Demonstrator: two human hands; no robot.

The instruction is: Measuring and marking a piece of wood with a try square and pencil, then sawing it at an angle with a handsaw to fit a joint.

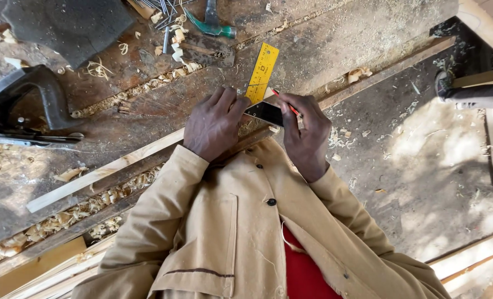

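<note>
Yellow try square [262, 72] lies across the pale wood strip [108, 169] on my bench [324, 39], my left hand [213, 124] pressing its dark stock flat, my right hand [304, 135] pinching a red pencil [285, 102] at the blade: marking step, I judge, next needing a steady square.

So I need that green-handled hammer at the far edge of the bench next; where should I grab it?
Take the green-handled hammer by its green grip, coming from the right: that end points free toward the yellow square, while the dark head end sits beside loose nails. How the head itself lies is cut off at the frame edge.
</note>
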